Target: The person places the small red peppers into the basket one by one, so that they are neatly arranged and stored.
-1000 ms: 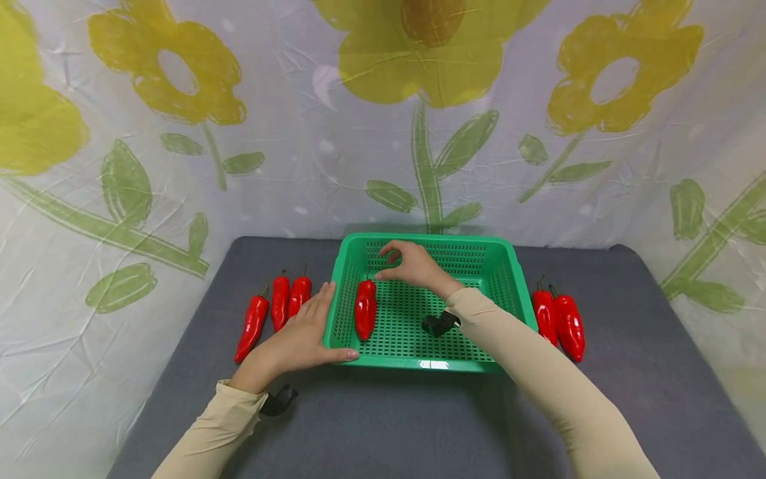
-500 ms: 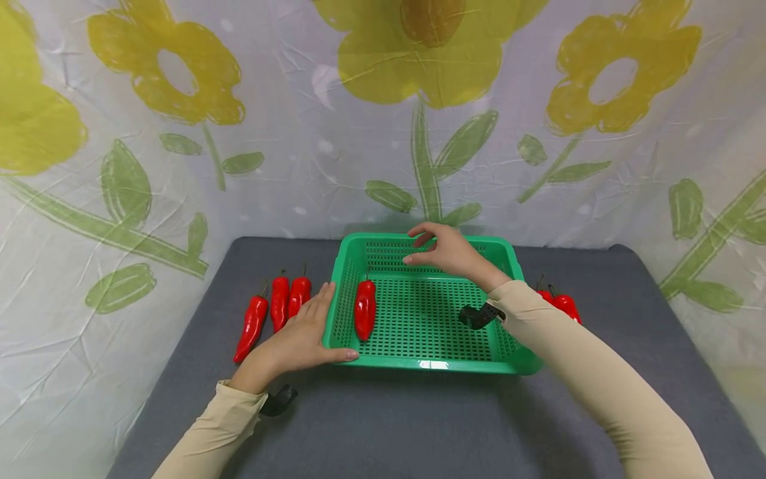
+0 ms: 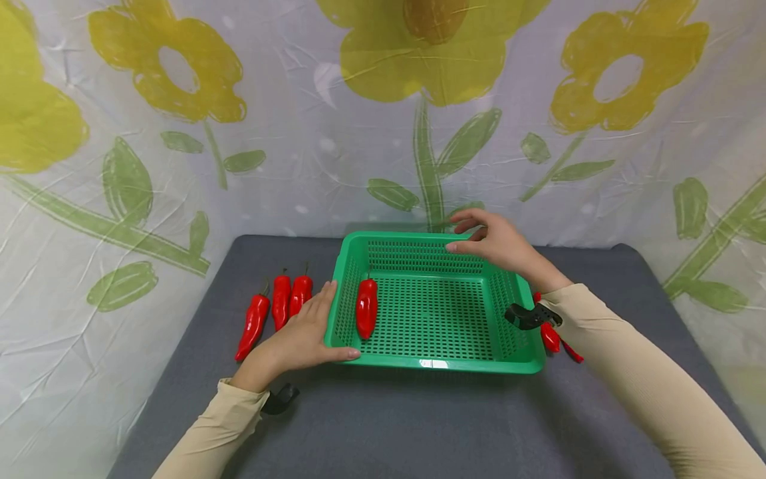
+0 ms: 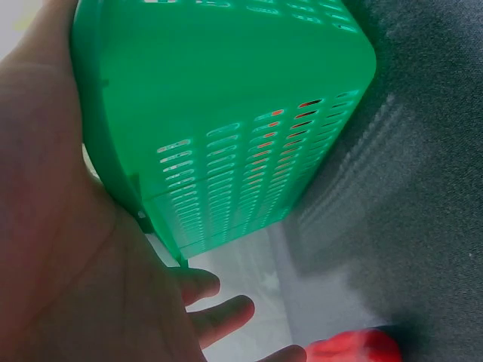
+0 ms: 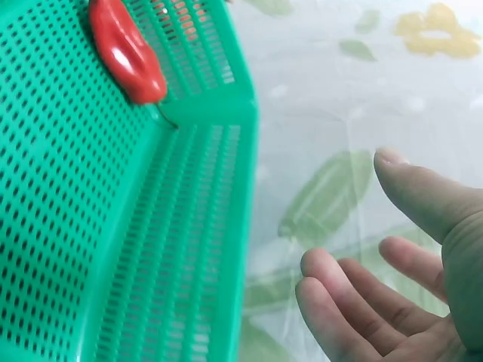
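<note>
A green plastic basket [image 3: 431, 365] stands on the grey table, with one red pepper [image 3: 366, 309] lying along its left side. My left hand [image 3: 299, 339] rests against the basket's left rim, thumb over the front corner and fingers straight along the side. In the left wrist view the palm lies at the basket wall [image 4: 226, 83]. Over the basket's back right part hovers my right hand [image 3: 499, 243], holding nothing, fingers loosely bent and thumb apart. The right wrist view shows its spread fingers [image 5: 324, 279] beside the basket rim, with the pepper [image 5: 128, 53] inside.
Left of the basket lie a red pepper [image 3: 253, 326] and two others [image 3: 280, 299] side by side, partly behind the left hand. More red peppers [image 3: 550, 337] lie to the right, mostly hidden by the right sleeve. A flower-printed cloth [image 3: 287, 133] hangs behind the table.
My right hand has moved right and up, from beside the pepper in the basket to above the back right rim. The left hand, basket and pepper have stayed in place.
</note>
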Demonstrator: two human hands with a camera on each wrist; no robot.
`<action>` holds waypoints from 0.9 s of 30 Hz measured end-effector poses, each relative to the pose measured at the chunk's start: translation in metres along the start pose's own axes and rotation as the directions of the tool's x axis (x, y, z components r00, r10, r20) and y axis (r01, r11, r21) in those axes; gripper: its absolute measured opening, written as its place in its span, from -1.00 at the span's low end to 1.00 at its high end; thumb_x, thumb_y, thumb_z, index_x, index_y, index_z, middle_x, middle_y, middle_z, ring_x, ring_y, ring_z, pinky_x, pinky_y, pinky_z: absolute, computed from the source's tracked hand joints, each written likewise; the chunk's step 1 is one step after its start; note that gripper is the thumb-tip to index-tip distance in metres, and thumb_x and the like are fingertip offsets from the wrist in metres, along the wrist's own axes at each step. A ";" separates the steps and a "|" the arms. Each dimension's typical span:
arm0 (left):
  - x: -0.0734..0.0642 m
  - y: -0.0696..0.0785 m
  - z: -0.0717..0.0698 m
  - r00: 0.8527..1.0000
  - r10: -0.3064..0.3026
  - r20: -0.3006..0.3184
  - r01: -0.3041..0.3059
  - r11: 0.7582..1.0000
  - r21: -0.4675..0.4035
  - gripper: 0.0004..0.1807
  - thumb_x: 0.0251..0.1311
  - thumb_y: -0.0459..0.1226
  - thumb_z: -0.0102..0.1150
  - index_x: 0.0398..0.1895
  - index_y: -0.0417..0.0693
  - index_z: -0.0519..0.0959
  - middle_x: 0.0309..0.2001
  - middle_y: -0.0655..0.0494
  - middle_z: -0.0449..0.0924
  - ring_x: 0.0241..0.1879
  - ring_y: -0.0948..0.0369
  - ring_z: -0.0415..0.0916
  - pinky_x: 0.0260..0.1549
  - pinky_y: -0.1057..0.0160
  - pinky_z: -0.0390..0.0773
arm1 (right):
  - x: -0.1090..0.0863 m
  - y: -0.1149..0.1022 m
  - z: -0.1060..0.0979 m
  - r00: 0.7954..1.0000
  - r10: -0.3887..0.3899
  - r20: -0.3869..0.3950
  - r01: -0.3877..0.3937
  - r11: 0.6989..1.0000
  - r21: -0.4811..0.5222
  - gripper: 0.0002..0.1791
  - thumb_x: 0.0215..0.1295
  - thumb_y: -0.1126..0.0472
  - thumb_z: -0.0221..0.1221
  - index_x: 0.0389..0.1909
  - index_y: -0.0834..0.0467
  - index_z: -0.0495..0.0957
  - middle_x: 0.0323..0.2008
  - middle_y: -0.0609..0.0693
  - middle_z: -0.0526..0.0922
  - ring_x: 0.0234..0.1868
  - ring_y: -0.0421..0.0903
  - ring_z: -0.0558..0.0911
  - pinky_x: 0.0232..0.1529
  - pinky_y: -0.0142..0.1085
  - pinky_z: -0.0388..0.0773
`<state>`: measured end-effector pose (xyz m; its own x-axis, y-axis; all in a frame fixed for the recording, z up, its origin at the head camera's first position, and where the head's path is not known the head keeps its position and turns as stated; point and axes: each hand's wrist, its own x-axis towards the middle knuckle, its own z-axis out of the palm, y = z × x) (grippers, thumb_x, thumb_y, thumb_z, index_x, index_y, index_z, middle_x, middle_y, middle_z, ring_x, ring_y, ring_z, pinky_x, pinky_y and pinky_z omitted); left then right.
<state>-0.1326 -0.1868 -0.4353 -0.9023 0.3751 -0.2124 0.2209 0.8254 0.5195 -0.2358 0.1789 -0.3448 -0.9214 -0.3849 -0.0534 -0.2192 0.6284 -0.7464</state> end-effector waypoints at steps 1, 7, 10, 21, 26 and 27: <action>0.000 0.000 0.000 1.000 0.000 0.000 0.000 1.000 0.001 0.43 -0.09 0.37 0.31 0.60 0.01 -0.39 0.63 -0.09 -0.31 0.57 -0.19 -0.17 0.35 -0.44 0.12 | -0.003 0.001 -0.004 1.000 0.008 -0.010 -0.008 1.000 0.003 -0.35 0.29 -0.06 0.29 0.36 -0.03 0.36 0.21 0.12 0.53 0.06 0.10 0.61 -0.05 -0.06 0.57; 0.000 -0.001 0.000 1.000 -0.001 -0.001 0.001 1.000 0.005 0.43 -0.09 0.37 0.31 0.60 0.02 -0.39 0.63 -0.09 -0.31 0.57 -0.20 -0.17 0.36 -0.43 0.12 | -0.022 0.009 -0.022 0.997 0.048 -0.059 -0.048 0.999 0.009 -0.36 0.29 -0.10 0.28 0.35 -0.09 0.36 0.20 0.08 0.55 0.04 0.04 0.62 -0.04 -0.08 0.54; 0.000 -0.001 0.001 1.000 -0.003 -0.001 0.003 1.000 0.008 0.43 -0.09 0.38 0.31 0.60 0.03 -0.40 0.63 -0.08 -0.31 0.57 -0.20 -0.16 0.35 -0.43 0.12 | -0.030 0.014 -0.029 0.996 0.052 -0.077 -0.053 0.999 -0.002 -0.36 0.28 -0.13 0.27 0.35 -0.12 0.36 0.20 0.06 0.55 0.06 0.03 0.62 -0.01 -0.09 0.55; 0.001 -0.002 0.002 1.000 0.000 -0.008 0.000 1.000 0.005 0.43 -0.10 0.37 0.31 0.60 0.01 -0.38 0.62 -0.10 -0.30 0.56 -0.21 -0.15 0.35 -0.43 0.14 | -0.055 0.027 -0.054 0.989 0.079 -0.121 -0.085 0.995 -0.049 -0.32 0.29 -0.14 0.25 0.40 -0.15 0.31 0.23 0.04 0.52 0.09 -0.02 0.62 0.00 -0.15 0.56; 0.001 -0.003 0.002 1.000 -0.004 -0.004 0.004 1.000 0.007 0.44 -0.10 0.39 0.30 0.60 0.02 -0.40 0.63 -0.09 -0.31 0.57 -0.20 -0.17 0.36 -0.43 0.11 | -0.064 0.034 -0.063 0.984 0.086 -0.159 -0.101 0.991 -0.089 -0.34 0.29 -0.14 0.26 0.38 -0.15 0.33 0.19 0.02 0.55 -0.07 -0.37 0.61 -0.09 -0.39 0.55; 0.001 -0.003 0.002 1.000 -0.005 -0.003 0.005 1.000 0.008 0.44 -0.10 0.39 0.30 0.60 0.02 -0.40 0.63 -0.09 -0.32 0.57 -0.20 -0.17 0.36 -0.43 0.11 | -0.066 0.036 -0.065 0.982 0.087 -0.165 -0.104 0.990 -0.096 -0.34 0.29 -0.13 0.26 0.38 -0.16 0.33 0.18 0.01 0.56 -0.11 -0.44 0.59 -0.11 -0.42 0.54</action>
<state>-0.1334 -0.1877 -0.4390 -0.9045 0.3700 -0.2121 0.2198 0.8306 0.5116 -0.2036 0.2703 -0.3252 -0.9772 -0.2120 -0.0081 -0.1522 0.7269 -0.6696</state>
